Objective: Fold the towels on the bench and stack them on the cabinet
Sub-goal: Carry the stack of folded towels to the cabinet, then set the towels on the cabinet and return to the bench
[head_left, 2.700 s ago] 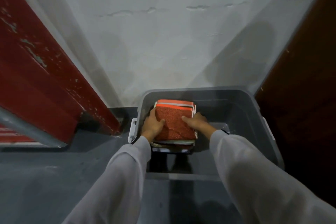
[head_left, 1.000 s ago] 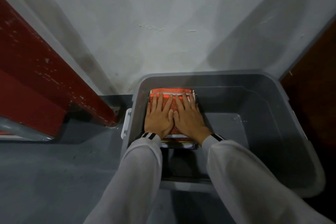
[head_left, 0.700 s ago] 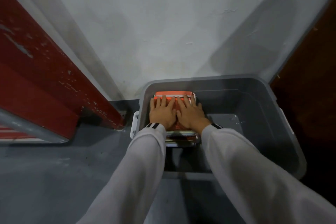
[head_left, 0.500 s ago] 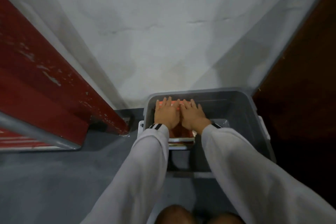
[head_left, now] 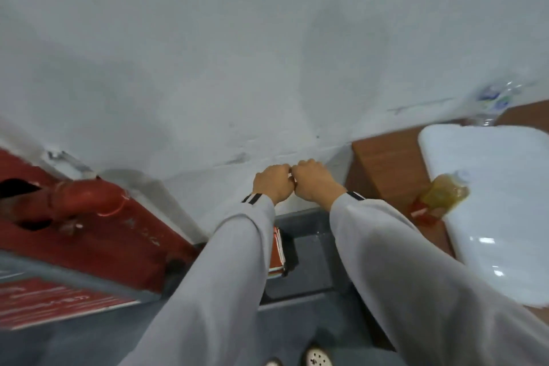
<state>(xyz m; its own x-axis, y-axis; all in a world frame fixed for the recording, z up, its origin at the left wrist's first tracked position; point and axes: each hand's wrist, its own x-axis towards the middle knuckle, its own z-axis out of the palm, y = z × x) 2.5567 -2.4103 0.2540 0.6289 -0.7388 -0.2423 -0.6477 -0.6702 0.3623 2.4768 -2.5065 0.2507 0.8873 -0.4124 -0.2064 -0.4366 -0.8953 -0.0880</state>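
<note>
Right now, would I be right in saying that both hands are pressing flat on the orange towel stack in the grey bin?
Not quite. The head view shows the left hand and right hand raised in front of the wall, fingers curled, clear of the orange towel stack, which does lie in the grey bin.

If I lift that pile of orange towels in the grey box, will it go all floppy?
Likely yes: the stack of folded orange towels shows thin cloth layers at its edge, so it may sag or slide apart. Lying flat, it should not roll.
</note>
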